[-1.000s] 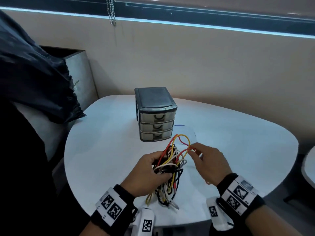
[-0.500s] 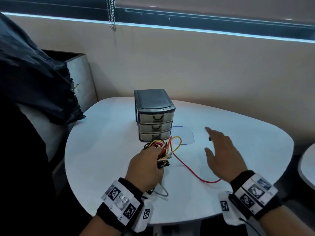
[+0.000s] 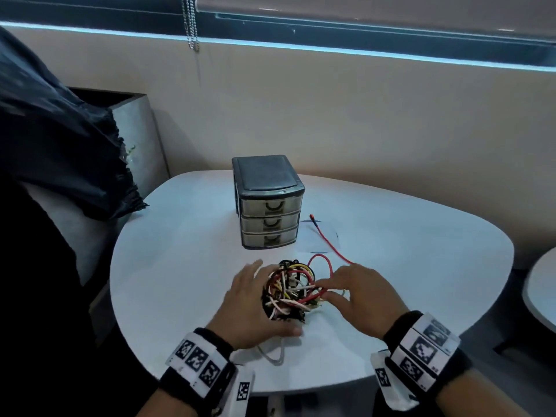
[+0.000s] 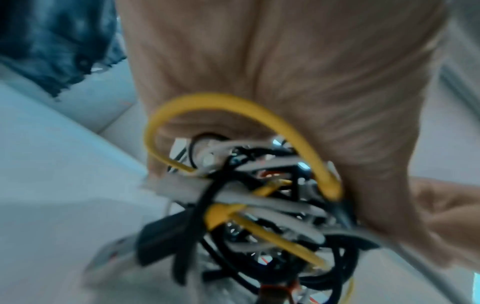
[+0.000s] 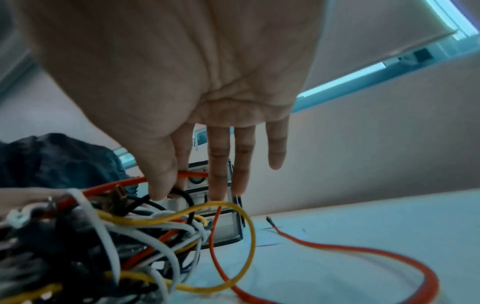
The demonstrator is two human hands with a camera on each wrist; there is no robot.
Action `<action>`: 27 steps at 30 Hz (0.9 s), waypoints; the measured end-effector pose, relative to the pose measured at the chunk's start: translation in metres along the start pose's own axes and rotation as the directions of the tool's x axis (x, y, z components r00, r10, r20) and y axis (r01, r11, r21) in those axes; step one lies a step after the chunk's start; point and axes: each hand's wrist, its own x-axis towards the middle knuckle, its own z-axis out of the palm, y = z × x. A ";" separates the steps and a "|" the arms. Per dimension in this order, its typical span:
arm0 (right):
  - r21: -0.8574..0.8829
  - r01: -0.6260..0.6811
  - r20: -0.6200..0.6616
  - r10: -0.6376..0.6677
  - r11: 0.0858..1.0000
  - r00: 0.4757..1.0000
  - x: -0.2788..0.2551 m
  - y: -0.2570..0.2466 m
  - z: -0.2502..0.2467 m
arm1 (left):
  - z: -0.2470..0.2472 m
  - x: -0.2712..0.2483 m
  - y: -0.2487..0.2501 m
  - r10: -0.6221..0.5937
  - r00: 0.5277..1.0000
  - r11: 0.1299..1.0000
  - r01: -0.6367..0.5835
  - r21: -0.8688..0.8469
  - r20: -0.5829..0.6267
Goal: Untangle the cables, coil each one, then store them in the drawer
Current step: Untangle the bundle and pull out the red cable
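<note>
A tangle of red, yellow, white and black cables point(image 3: 288, 291) lies on the white table point(image 3: 180, 266). My left hand point(image 3: 249, 305) cups its left side, thumb curled under the near edge; in the left wrist view the tangle point(image 4: 249, 205) presses against the palm. My right hand point(image 3: 358, 296) pinches a red cable point(image 3: 331, 248) between thumb and index finger where it leaves the tangle, the other fingers straight point(image 5: 221, 164). That red cable point(image 5: 337, 248) trails loose to the right of the small drawer unit point(image 3: 267, 203), which has three closed drawers.
A sheet of paper point(image 3: 322, 239) lies beside the drawer unit under the red cable. A pale cable loop point(image 3: 275, 353) reaches the table's near edge. Dark cloth point(image 3: 60, 145) and a grey box point(image 3: 138, 139) stand at the left, another table point(image 3: 541, 296) at the right.
The tangle came down from mid-air onto the table. My right hand let go, spread open, then returned to pinch the red cable, whose free end now lies by the drawers.
</note>
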 end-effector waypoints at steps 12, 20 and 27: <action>-0.120 0.210 0.014 -0.210 0.970 0.978 -0.016 -0.015 0.002 | 0.012 -0.003 -0.012 -0.008 1.000 0.956 0.015 -0.293 0.024; 0.063 0.037 0.138 -0.045 0.997 0.989 -0.022 0.005 -0.015 | 0.011 -0.002 -0.016 -0.068 0.996 0.937 0.041 -0.346 -0.065; 0.267 -0.042 0.050 0.030 0.963 0.998 -0.006 -0.006 -0.027 | 0.010 -0.007 -0.015 -0.045 0.998 0.932 0.023 -0.361 -0.052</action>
